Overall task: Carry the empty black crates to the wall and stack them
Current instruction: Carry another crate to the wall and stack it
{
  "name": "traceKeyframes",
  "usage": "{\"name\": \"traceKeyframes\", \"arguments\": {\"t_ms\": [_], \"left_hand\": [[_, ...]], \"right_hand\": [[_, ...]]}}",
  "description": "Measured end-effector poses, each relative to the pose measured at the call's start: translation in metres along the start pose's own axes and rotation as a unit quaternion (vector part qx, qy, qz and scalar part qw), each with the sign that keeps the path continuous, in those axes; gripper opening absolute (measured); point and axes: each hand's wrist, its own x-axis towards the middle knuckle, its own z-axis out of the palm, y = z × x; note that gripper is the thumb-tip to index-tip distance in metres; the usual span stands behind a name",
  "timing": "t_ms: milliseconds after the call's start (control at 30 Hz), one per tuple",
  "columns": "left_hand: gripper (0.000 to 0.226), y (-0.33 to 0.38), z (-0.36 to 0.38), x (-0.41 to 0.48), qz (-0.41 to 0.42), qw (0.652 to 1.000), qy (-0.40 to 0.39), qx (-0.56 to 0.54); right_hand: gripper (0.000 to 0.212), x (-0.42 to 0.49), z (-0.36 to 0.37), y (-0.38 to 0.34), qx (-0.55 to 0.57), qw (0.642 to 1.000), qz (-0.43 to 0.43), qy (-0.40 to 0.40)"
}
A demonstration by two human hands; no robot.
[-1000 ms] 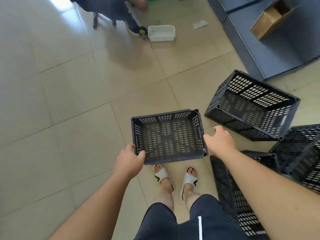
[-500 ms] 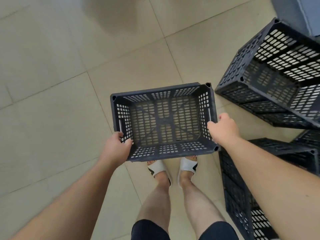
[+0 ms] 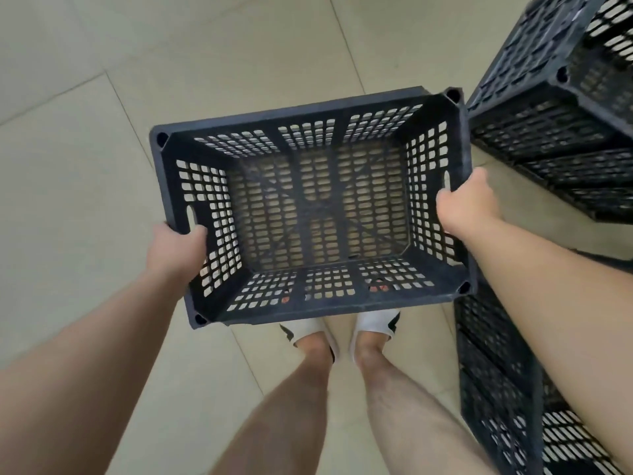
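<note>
An empty black slotted crate (image 3: 313, 214) hangs open side up in front of me, above my feet. My left hand (image 3: 174, 252) grips its left rim, thumb hooked over the edge beside the handle slot. On the opposite side my right hand (image 3: 467, 204) grips the right rim near its handle slot. The floor shows through the crate's perforated bottom.
Another black crate (image 3: 561, 108) lies tipped on the floor at the upper right. A third black crate (image 3: 496, 389) stands at the lower right, partly hidden by my right forearm. Beige floor tiles (image 3: 78, 166) spread to the left and ahead.
The crate has risen off the floor toward me and fills more of the view. My hands have closed on its two side rims. The view has tilted further down.
</note>
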Motion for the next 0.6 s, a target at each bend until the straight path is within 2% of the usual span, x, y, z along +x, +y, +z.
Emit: {"name": "traceKeyframes", "arguments": {"t_ms": [33,133,367,600], "left_hand": [[0.053,0.0,0.004,0.005,-0.006,1.0,0.003,-0.012],[0.014,0.001,0.014,0.021,-0.017,0.998,0.012,-0.063],[0.016,-0.003,0.01,0.027,-0.031,0.995,-0.006,-0.094],[0.02,0.005,-0.026,-0.026,-0.021,0.994,-0.052,-0.095]], "right_hand": [[0.036,0.006,0.004,0.001,0.008,1.0,0.002,0.001],[0.026,0.015,0.013,0.004,0.015,0.999,-0.004,0.03],[0.022,0.012,0.01,0.01,0.039,0.998,-0.028,0.042],[0.02,-0.031,-0.047,0.018,0.028,0.997,-0.016,0.066]]}}
